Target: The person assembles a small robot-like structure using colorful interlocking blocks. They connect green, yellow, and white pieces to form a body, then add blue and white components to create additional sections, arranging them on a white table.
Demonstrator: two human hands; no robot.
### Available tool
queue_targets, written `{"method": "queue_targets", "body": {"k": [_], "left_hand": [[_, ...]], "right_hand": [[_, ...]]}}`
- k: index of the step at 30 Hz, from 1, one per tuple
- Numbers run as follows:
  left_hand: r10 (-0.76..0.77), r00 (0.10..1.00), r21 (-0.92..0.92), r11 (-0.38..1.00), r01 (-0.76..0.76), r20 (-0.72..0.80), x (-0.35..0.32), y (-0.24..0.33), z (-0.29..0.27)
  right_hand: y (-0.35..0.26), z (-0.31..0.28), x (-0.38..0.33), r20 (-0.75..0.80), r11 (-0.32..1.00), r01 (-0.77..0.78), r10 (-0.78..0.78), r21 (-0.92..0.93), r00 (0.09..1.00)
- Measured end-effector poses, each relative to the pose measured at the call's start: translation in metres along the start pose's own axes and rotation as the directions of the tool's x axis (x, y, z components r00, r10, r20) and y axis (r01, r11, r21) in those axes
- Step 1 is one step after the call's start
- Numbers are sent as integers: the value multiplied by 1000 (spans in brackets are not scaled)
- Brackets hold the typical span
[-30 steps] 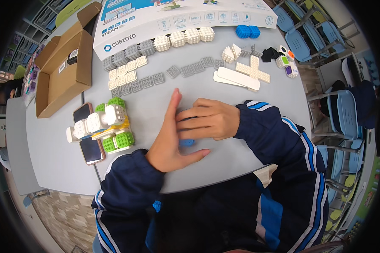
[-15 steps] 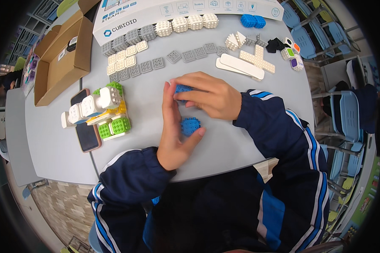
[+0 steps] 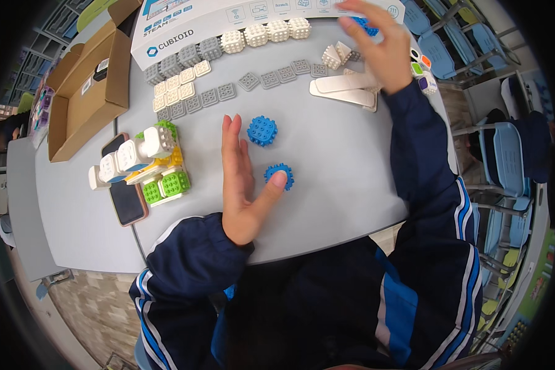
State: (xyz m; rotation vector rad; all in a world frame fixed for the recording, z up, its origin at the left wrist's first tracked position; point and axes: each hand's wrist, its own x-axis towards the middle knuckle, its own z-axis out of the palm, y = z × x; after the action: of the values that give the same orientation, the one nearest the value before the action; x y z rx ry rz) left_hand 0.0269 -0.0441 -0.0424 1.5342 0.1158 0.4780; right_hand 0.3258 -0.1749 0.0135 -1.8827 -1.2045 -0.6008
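Note:
Two studded blue blocks stand on the table in front of me. The nearer blue block is partly covered by the thumb of my left hand, whose fingers are stretched out and apart from the thumb. A little beyond it sits the other blue block, just right of my left fingertips and held by neither hand. At the far right my right hand reaches over more blue blocks by the white box, fingers extended and apart. It partly hides those blocks; I cannot tell if it touches them.
A white printed box spans the back, with white blocks and grey blocks lined before it. Flat grey plates and long white beams lie nearer. Left are a green-and-white block model, a phone and an open carton.
My right hand has left the farther blue block and moved to the far right. My left hand has shifted slightly left, its thumb now over the nearer block.

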Motion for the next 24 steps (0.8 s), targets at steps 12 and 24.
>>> {"method": "queue_targets", "body": {"k": [12, 24], "left_hand": [[57, 994, 308, 948, -82, 89, 10, 9, -9], [214, 937, 738, 578, -350, 277, 22, 15, -20]], "right_hand": [[86, -3, -7, 222, 940, -151, 225, -305, 949], [98, 14, -5, 147, 885, -224, 306, -407, 941]]}}
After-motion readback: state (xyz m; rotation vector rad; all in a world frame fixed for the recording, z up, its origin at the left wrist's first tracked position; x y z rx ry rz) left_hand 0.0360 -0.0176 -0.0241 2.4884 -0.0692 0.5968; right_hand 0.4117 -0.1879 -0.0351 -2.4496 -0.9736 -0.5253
